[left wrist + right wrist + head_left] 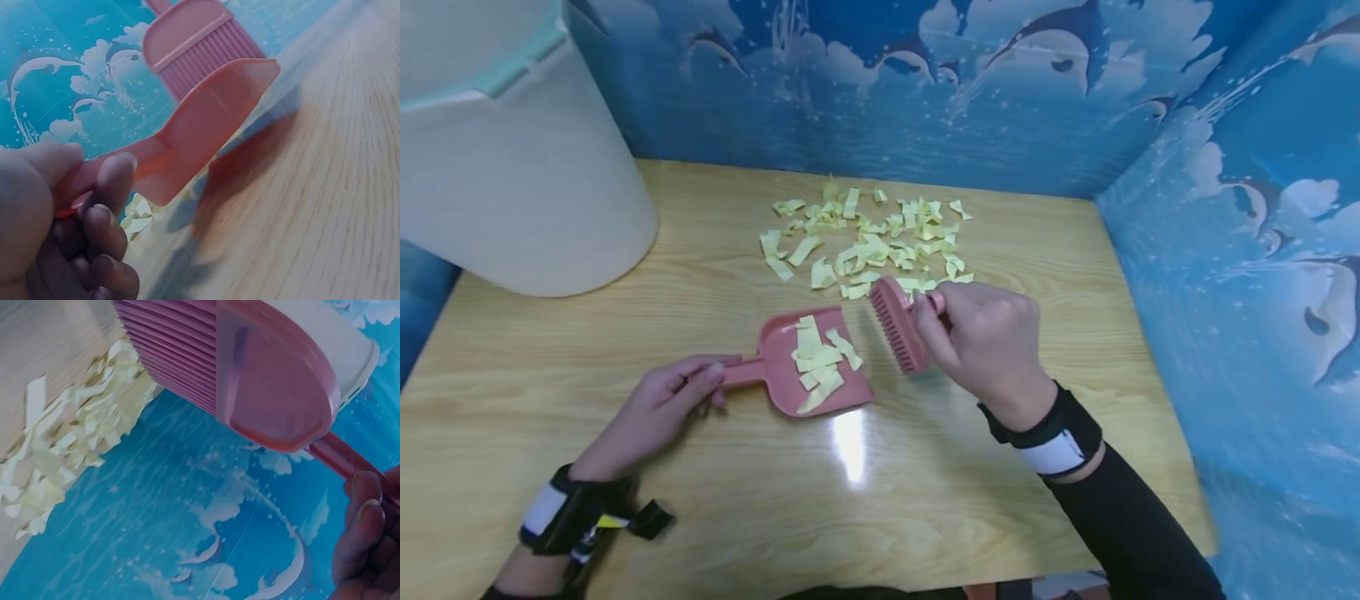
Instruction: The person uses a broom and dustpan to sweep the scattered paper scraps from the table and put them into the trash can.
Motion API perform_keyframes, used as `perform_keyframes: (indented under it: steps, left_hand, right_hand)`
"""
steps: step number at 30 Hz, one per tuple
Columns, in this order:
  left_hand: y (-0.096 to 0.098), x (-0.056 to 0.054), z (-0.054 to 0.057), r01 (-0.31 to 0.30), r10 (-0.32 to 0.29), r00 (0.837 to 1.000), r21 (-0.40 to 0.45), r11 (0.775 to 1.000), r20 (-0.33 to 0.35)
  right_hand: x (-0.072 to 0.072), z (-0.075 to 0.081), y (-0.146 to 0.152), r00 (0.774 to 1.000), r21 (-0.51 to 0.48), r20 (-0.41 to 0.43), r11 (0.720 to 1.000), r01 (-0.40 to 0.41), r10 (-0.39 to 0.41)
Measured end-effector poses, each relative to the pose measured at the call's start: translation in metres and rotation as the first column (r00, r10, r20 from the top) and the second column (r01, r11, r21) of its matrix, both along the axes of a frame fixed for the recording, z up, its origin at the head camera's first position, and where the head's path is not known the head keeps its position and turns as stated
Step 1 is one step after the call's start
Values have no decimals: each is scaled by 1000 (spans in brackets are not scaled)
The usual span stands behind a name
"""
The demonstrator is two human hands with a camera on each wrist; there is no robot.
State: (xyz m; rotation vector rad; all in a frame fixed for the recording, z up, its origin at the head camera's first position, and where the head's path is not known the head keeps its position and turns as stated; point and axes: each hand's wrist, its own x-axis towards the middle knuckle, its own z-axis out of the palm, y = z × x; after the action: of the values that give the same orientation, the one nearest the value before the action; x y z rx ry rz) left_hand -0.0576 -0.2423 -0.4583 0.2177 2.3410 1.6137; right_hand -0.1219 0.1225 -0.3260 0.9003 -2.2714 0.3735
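A pink dustpan (781, 385) is held by its handle in my left hand (662, 410), and several pale yellow paper scraps (818, 358) lie in its pan. In the left wrist view the dustpan (212, 119) appears tilted, with a shadow on the table below it. My right hand (988, 333) grips the handle of a pink hand brush (898, 325), bristles facing the dustpan's open edge. A small gap separates brush and dustpan in the head view. Beyond them, many loose paper scraps (880, 237) are spread over the table; the right wrist view shows these scraps (69, 437) too.
A large white bin (527, 183) with a pale green rim stands at the table's back left. Blue dolphin-print sheeting (880, 100) borders the wooden table (715, 517) at the back and right. The table's front edge lies close to the person.
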Motion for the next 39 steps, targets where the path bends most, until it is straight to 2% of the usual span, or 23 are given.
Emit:
perform_keyframes:
  steps: [4,8,11,12,15,17,19,22,23,25,26,27,29,30,31,32,33,37,39]
  left_hand:
    - [-11,10,5,-90,90,996,0,996,-13]
    - [-23,23,20,-186,185,982,2,983,-45]
    - [-30,31,41,-273,276,959,44,961,-65]
    - [-32,30,50,-294,299,952,70,953,-72]
    - [-38,23,79,-354,374,926,230,906,-46]
    - [-44,14,100,-391,419,908,322,863,-20]
    - [-52,2,121,-428,458,889,379,821,12]
    - [-73,-22,151,-479,509,859,433,764,51]
    - [-83,-32,159,-486,524,850,453,747,49]
    - [-104,-50,173,-470,539,842,497,729,4]
    - [-114,-59,179,-461,551,834,513,724,-27]
    - [-124,-68,184,-455,564,823,514,728,-71]
    - [-141,-82,190,-468,593,779,441,765,-202]
    - [-148,-88,192,-495,608,755,397,773,-244]
    - [-155,-93,195,-522,624,736,367,770,-262]
    - [-159,-102,197,-545,630,724,325,773,-282]
    - [-163,-110,199,-572,636,715,281,771,-290]
    - [-171,-137,205,-632,646,702,156,759,-301]
    - [-172,-147,209,-660,628,697,33,751,-346]
  right_hand:
    - [-9,-3,7,1000,-18,24,1000,-6,7]
    - [-16,-10,10,998,-35,61,999,-17,19]
    - [-19,-15,17,996,-28,89,1000,-10,12]
    - [-18,-17,22,995,-25,98,1000,2,1]
    - [-17,-22,43,991,1,126,999,45,-45]
    - [-14,-27,59,988,10,136,997,71,-72]
    - [-11,-32,73,984,32,144,994,101,-104]
    - [-2,-40,90,980,33,134,989,145,-148]
    - [1,-42,94,978,31,132,987,159,-162]
    - [6,-46,100,973,44,133,982,183,-188]
    - [8,-48,103,971,41,137,980,192,-196]
    - [10,-49,104,968,50,146,978,201,-206]
    - [13,-52,107,963,54,160,976,213,-219]
    - [14,-53,108,961,55,164,975,214,-220]
    - [14,-54,109,960,53,171,975,215,-221]
    - [17,-56,110,958,50,170,973,224,-230]
    - [20,-58,111,958,45,167,972,230,-234]
    - [30,-64,113,956,38,148,967,250,-253]
    - [34,-66,113,950,41,154,963,267,-270]
